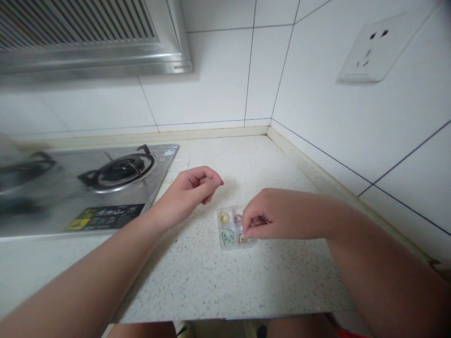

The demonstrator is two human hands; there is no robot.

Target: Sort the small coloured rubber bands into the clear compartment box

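A small clear plastic box (229, 228) lies on the speckled countertop (218, 281), split into compartments that hold yellow, pink, green and orange rings. My right hand (278, 213) rests over the box's right side, its fingertips pinched together at the orange rings; what they grip is too small to make out. My left hand (188, 188) hovers a little left of and beyond the box, fingers curled with thumb and forefinger pressed together. Whether anything sits between them I cannot see.
A steel gas stove (88, 188) with a black burner fills the left of the counter. A range hood (91, 37) hangs above it. White tiled walls meet in the corner behind, with a wall socket (377, 47) on the right wall. The counter's front edge runs along the bottom.
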